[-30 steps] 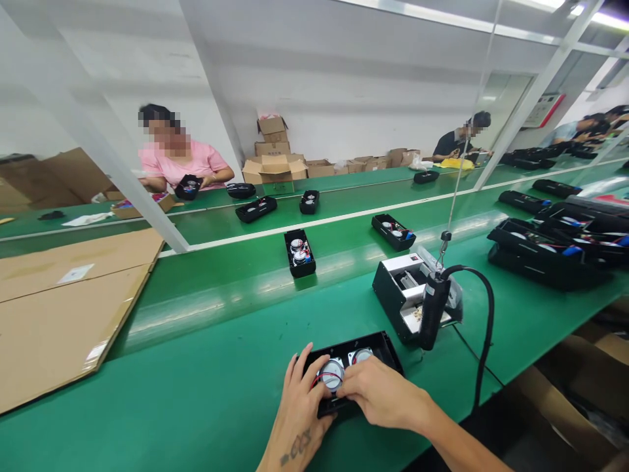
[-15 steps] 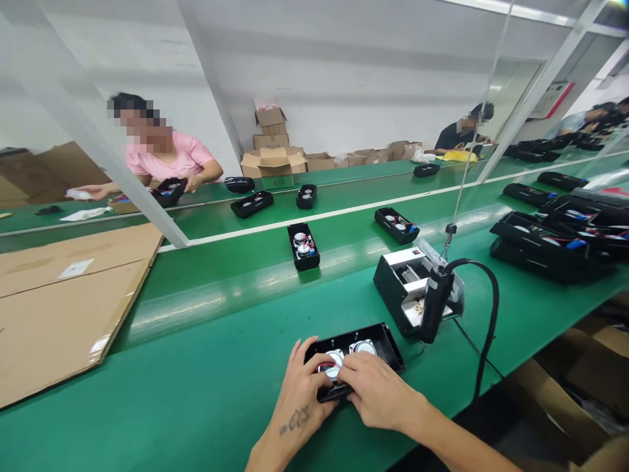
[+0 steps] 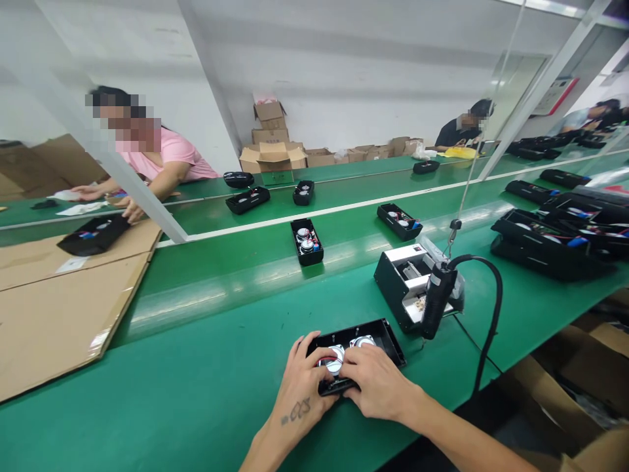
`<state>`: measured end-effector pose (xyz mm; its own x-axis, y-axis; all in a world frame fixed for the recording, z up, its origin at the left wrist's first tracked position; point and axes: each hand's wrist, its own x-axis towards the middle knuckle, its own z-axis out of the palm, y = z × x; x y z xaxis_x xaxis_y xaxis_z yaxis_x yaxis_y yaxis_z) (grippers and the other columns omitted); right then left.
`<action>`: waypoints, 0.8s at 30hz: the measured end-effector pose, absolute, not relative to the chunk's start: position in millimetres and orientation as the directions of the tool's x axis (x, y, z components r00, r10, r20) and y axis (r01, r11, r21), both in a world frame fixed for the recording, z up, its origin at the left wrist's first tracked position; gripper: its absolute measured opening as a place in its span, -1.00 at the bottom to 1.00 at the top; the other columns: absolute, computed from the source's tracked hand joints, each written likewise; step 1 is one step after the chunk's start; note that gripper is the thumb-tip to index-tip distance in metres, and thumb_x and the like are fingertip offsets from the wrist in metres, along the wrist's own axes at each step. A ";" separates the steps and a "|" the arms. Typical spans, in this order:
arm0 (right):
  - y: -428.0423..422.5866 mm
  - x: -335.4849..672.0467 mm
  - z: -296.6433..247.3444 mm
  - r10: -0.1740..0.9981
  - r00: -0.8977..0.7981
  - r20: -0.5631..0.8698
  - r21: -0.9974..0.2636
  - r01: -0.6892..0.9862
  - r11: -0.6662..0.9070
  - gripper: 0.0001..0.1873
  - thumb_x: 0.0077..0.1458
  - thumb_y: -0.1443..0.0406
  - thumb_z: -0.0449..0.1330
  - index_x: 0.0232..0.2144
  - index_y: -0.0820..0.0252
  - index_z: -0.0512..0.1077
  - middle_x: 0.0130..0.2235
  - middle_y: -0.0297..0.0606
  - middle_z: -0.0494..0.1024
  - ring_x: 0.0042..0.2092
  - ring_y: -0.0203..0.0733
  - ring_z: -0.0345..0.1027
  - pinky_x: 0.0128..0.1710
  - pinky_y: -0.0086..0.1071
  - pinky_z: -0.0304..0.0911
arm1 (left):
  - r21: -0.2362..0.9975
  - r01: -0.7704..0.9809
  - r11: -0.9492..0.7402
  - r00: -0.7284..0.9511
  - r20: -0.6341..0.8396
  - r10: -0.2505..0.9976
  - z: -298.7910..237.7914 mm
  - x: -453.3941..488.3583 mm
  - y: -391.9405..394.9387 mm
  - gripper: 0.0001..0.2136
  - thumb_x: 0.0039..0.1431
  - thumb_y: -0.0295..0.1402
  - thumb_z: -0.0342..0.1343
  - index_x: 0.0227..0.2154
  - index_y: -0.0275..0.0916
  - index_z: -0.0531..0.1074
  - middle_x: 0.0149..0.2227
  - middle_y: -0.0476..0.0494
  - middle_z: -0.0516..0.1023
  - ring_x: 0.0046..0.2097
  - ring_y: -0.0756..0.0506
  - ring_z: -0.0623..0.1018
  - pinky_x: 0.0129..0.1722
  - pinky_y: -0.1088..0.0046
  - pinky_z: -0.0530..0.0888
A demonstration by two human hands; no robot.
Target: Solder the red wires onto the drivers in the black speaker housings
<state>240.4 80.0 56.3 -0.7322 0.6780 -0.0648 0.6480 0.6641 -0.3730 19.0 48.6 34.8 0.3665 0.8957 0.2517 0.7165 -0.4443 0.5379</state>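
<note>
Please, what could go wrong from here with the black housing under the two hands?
The red wire runs beside the left hand, so it might be pinched or pulled. The right hand is close to the round silver parts and might press one out of place. The black tool hangs near the black housing, so a sideways move could bump it.

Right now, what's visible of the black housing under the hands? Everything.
The black housing looks like plastic: a long, open-topped shell on the green tabletop, right end angled away. Two round silvery speaker-like discs sit inside, a red wire by the left one. The left hand spans its left end; the right hand reaches over the near side, hiding part.
</note>
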 end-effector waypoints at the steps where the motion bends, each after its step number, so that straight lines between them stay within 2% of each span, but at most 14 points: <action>1: 78.3 241.3 54.1 0.679 -0.732 -0.060 -0.371 0.648 0.665 -0.80 0.25 0.28 0.32 -0.07 0.11 0.60 -0.06 -0.22 0.66 -0.05 -0.02 0.53 -0.11 -0.16 0.26 | 0.529 0.714 -0.459 0.366 0.277 0.889 31.3 19.0 46.6 -0.81 -0.01 -0.44 0.51 -0.41 -0.08 0.60 0.06 0.00 0.73 0.42 -0.46 0.37 0.42 -0.38 0.24; 5: 74.5 242.8 49.1 0.676 -0.735 -0.042 -0.362 0.642 0.676 -0.86 0.28 0.27 0.31 -0.12 0.15 0.60 -0.09 -0.17 0.66 -0.06 0.01 0.53 -0.07 -0.13 0.25 | 0.519 0.708 -0.480 0.375 0.300 0.877 24.6 19.2 43.0 -0.83 0.09 -0.39 0.49 -0.40 -0.08 0.58 0.07 -0.01 0.72 0.46 -0.45 0.33 0.45 -0.43 0.14; 11: 75.9 241.7 52.5 0.651 -0.758 -0.045 -0.398 0.611 0.684 -0.82 0.28 0.34 0.30 -0.07 0.20 0.60 -0.07 -0.10 0.67 -0.03 0.04 0.53 0.00 -0.12 0.29 | 0.546 0.700 -0.460 0.379 0.263 0.888 29.5 18.3 48.3 -0.78 -0.05 -0.50 0.49 -0.44 -0.10 0.57 0.04 0.00 0.73 0.43 -0.50 0.37 0.41 -0.45 0.19; 13: 75.9 241.0 56.5 0.664 -0.746 -0.056 -0.410 0.624 0.666 -0.81 0.28 0.36 0.28 -0.07 0.20 0.61 -0.05 -0.10 0.67 -0.03 0.03 0.54 0.01 -0.14 0.30 | 0.575 0.705 -0.416 0.376 0.195 0.906 37.2 17.6 51.3 -0.79 -0.07 -0.49 0.49 -0.47 -0.10 0.58 0.03 0.00 0.73 0.43 -0.50 0.36 0.41 -0.39 0.21; 18: 86.6 234.3 74.8 0.715 -0.693 -0.096 -0.447 0.672 0.591 -0.75 0.22 0.30 0.38 -0.04 0.17 0.61 -0.08 -0.17 0.70 -0.02 0.00 0.58 0.01 -0.21 0.32 | 0.672 0.715 -0.193 0.352 -0.108 0.930 66.3 13.5 73.3 -0.81 -0.14 -0.45 0.52 -0.52 -0.07 0.62 0.10 0.02 0.71 0.49 -0.44 0.28 0.47 -0.14 0.19; 21: 103.7 226.1 87.2 0.725 -0.679 -0.117 -0.455 0.685 0.569 -0.71 0.13 0.25 0.45 -0.08 0.14 0.63 -0.15 -0.18 0.74 -0.04 0.04 0.61 -0.02 -0.20 0.29 | 0.695 0.704 -0.142 0.365 -0.183 0.913 77.4 8.2 97.6 -0.79 -0.21 -0.38 0.56 -0.55 -0.06 0.62 0.07 0.03 0.71 0.40 -0.37 0.43 0.41 0.05 0.31; 24: 122.8 219.0 96.6 0.729 -0.670 -0.135 -0.462 0.694 0.552 -0.70 0.03 0.20 0.49 -0.16 0.10 0.64 -0.20 -0.22 0.75 -0.08 0.06 0.63 -0.13 -0.24 0.26 | 0.706 0.703 -0.081 0.359 -0.255 0.898 81.6 2.1 119.9 -0.77 -0.27 -0.28 0.57 -0.56 -0.10 0.61 0.10 0.00 0.69 0.23 -0.31 0.58 0.23 0.21 0.48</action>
<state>219.0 122.8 96.6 -0.6704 0.7295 -0.1355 0.6940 0.5520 -0.4622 2.1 119.9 81.6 0.3595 0.8975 -0.2554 0.7033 -0.0807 0.7063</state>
